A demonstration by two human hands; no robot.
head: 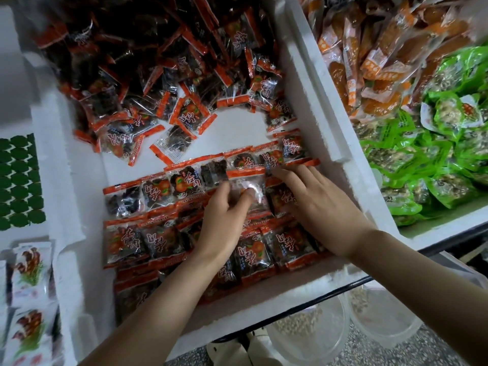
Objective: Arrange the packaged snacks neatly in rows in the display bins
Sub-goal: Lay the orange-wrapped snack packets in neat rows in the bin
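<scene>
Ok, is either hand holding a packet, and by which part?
The left hand pinches one snack packet by its lower half, thumb against fingers. The right hand holds nothing; its straight fingers rest on the packed row.

Soft, even light falls from above, bright on the white foam bin (298,83), with only faint shadows under the forearms. Glare whitens the clear packet (250,182) pinched by the left hand (224,220), and small glints dot the loose packets (148,75). The fingers (303,173) of the right hand (319,204) smear slightly with motion. The top corners blur; the wide lens bows straight edges. The floor (364,357) lies dimmer.
</scene>
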